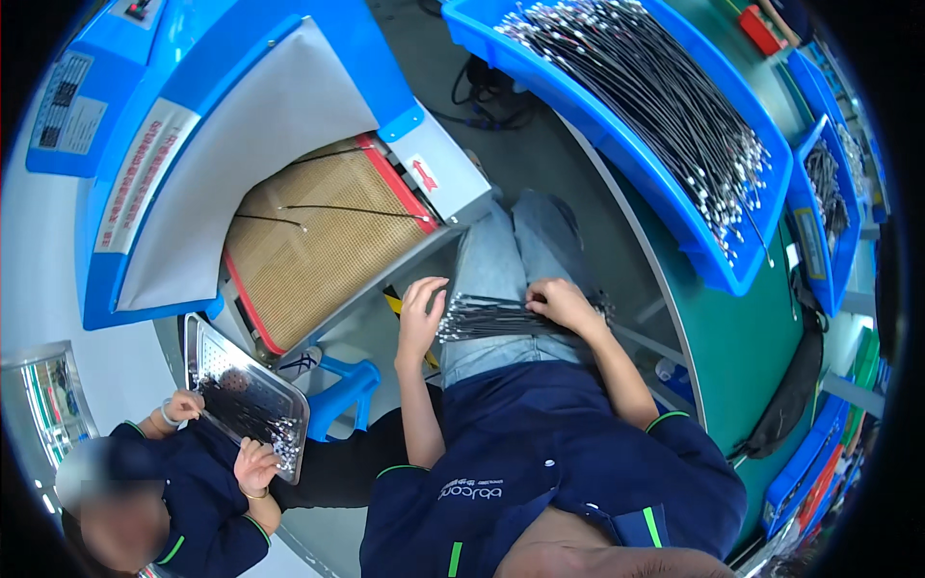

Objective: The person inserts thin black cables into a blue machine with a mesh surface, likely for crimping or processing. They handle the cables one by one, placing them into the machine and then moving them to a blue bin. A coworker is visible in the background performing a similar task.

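Observation:
A bundle of thin black cables point(491, 318) with silvery ends lies across my lap, on light blue jeans point(482, 255). My left hand point(420, 313) is beside the bundle's left end, its fingers curved with a gap between thumb and fingertips; I make out nothing in it. Over the right part of the bundle, my right hand point(562, 302) has its fingers bent together on the cables. How many cables it grips is hidden.
A blue machine point(241, 77) stands at left; loose black cables lie on its mesh conveyor belt point(328, 246). At right, a blue bin point(766, 231) full of cables sits on a green table point(732, 356). A co-worker point(207, 501) at lower left holds a metal tray point(297, 395) of cables near a blue stool point(352, 385).

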The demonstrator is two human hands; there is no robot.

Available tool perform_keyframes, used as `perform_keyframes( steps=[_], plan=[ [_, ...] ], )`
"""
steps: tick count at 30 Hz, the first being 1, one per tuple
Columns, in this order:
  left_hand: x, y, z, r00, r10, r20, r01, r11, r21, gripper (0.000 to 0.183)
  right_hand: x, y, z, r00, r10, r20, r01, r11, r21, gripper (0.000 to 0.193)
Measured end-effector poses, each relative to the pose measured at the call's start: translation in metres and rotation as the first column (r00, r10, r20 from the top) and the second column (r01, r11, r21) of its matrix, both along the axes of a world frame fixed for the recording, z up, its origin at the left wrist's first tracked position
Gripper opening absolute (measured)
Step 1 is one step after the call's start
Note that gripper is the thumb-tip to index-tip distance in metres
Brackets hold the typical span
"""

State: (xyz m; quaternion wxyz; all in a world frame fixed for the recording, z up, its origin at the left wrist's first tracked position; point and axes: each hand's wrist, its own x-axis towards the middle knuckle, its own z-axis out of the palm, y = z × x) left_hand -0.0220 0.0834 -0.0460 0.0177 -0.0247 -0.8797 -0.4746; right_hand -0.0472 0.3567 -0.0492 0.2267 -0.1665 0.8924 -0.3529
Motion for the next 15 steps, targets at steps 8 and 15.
perform_keyframes(
  steps=[8,15],
  plan=[
    [0.008,0.011,-0.013,0.993,-0.082,0.08,0.082,0.997,-0.007,0.028,-0.002,0.003,0.01,0.996,-0.09,0.028,0.093,0.982,-0.166,0.011],
    [0.01,0.013,-0.01,0.983,-0.137,0.126,0.146,0.987,-0.067,0.026,-0.009,0.01,0.003,0.988,-0.153,0.031,0.156,0.957,-0.243,0.012]
  ],
)
